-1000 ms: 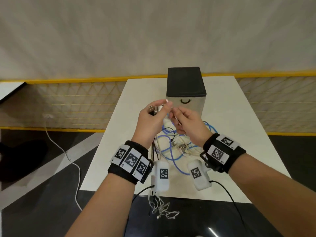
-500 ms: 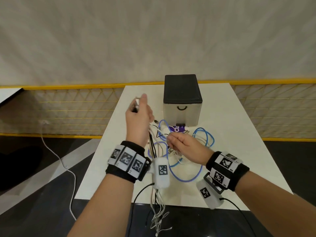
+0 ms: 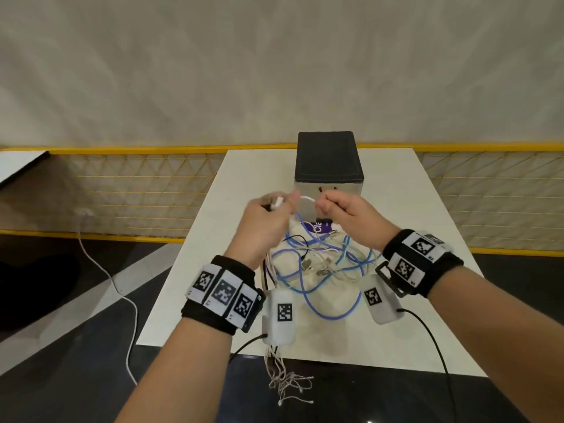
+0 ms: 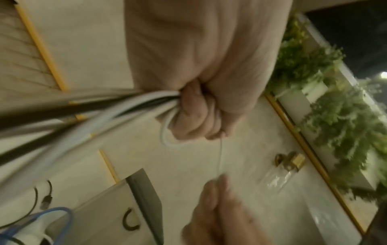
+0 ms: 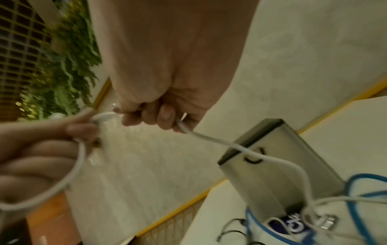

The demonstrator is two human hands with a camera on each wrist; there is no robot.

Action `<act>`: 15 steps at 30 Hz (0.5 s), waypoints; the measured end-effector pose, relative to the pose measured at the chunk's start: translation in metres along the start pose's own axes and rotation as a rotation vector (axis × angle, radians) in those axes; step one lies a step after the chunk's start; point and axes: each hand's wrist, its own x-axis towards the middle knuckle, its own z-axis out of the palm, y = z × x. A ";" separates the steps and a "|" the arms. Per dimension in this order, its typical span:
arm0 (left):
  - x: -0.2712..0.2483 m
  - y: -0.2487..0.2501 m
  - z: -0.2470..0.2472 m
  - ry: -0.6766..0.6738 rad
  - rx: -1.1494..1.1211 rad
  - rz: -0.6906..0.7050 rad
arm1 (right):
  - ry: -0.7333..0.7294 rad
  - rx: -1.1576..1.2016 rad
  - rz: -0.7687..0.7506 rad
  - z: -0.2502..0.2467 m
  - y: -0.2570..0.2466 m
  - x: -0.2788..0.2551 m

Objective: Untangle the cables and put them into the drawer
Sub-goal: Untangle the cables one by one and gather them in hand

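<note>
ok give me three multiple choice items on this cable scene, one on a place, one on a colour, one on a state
1. Where does the drawer box stand?
A. on the table, beyond the cable pile
B. on the floor
C. in the left hand

2. What colour is the cable stretched between the two hands?
A. blue
B. white
C. black

3. What state is the drawer in?
A. pulled fully out
B. closed
C. taken out and set on the table

Answers:
1. A, the head view shows it on the table behind the tangle.
2. B, the white cable runs from the left hand through the right hand; the blue cable lies on the table.
3. B, the drawer front with its handle sits flush with the box.
</note>
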 end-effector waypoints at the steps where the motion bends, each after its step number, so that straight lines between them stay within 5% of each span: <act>1: 0.001 0.002 -0.004 0.089 -0.059 0.016 | -0.020 -0.004 0.023 0.001 0.006 -0.002; 8: -0.004 -0.005 -0.023 0.417 -0.349 0.090 | -0.077 -0.039 0.165 0.003 0.041 0.005; 15: -0.020 -0.009 -0.019 0.477 -0.401 0.127 | -0.047 -0.165 0.295 -0.011 0.062 0.018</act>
